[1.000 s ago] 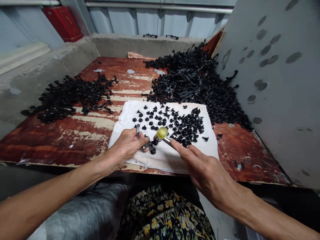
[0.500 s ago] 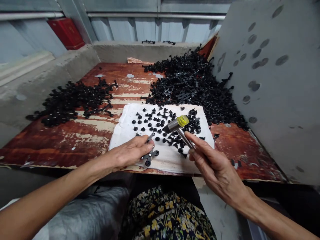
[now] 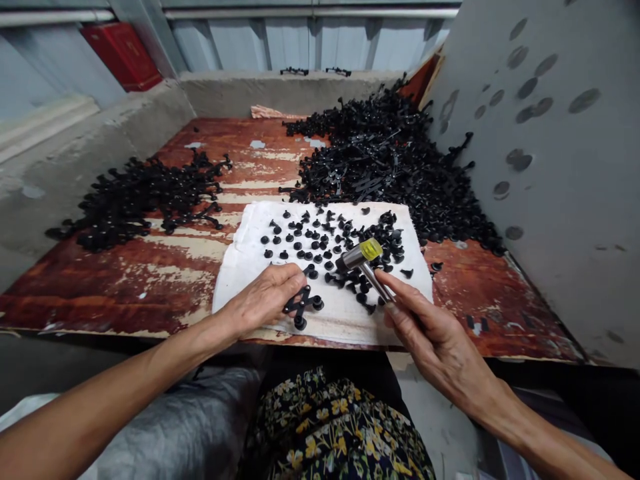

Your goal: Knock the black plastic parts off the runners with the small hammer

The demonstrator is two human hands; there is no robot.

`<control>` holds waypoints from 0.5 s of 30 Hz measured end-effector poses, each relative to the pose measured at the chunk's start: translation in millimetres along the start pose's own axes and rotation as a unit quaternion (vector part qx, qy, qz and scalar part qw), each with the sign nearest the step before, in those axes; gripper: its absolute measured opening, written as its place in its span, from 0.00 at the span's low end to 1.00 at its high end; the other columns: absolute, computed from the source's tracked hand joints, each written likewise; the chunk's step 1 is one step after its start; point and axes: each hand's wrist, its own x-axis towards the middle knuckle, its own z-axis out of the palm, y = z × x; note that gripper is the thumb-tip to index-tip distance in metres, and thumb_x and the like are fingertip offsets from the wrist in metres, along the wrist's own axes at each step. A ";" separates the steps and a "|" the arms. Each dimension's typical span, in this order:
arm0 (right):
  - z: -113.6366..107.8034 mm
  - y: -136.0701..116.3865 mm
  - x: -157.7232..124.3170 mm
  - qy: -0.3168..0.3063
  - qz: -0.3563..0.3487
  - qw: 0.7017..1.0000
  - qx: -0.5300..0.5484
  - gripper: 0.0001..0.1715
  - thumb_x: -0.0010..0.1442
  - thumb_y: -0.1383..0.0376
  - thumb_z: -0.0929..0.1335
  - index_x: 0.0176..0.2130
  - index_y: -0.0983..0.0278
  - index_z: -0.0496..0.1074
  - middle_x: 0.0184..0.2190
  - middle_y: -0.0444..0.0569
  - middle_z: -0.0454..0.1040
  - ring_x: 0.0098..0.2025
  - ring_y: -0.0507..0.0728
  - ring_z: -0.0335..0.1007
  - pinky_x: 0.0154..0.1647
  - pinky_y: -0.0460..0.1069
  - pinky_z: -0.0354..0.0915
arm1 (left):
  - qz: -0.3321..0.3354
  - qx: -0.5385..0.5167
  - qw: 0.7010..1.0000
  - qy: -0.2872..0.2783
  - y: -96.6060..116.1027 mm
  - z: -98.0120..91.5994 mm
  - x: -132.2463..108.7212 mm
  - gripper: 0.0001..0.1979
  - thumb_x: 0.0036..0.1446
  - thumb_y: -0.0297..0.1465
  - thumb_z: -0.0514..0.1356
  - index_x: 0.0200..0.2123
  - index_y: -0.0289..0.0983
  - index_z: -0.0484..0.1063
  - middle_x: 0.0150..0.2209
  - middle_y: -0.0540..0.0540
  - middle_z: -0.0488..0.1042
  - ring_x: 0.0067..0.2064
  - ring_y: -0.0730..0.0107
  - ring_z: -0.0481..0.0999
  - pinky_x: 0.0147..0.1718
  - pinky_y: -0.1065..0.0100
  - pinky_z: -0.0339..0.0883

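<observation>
My left hand (image 3: 273,293) is closed on a black jointed bracket (image 3: 301,303), whose crossed arms end in round feet. The bracket is over the near part of a white cloth (image 3: 240,273). My right hand (image 3: 425,327) grips a small mallet (image 3: 357,257) by its metal handle; the head has a yellow face on one end and a black one on the other. That head hovers above the cloth, to the right of the bracket and apart from it. Many small black round-headed plugs (image 3: 300,245) are scattered over the cloth, several standing on their heads.
A big heap of black parts (image 3: 375,160) covers the right rear of the worn red-brown table (image 3: 170,287). To the left lies a smaller pile of black brackets (image 3: 145,200). A spotted grey panel (image 3: 550,173) rises on the right; a low concrete ledge (image 3: 235,93) runs behind.
The bracket in my left hand has turned and now shows its round feet more from the side. The mallet has moved slightly down and right. The whole view has shifted a little.
</observation>
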 end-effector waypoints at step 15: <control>-1.4 2.2 -0.3 0.001 -0.012 1.000 -0.007 0.27 0.66 0.71 0.61 0.63 0.62 0.65 0.57 0.53 0.72 0.57 0.57 0.70 0.57 0.52 0.67 | 0.024 -0.008 1.000 -0.002 -5.6 1.0 1.8 0.23 0.48 0.52 0.57 0.23 0.39 0.56 0.19 0.58 0.56 0.18 0.82 0.53 0.15 0.78 0.44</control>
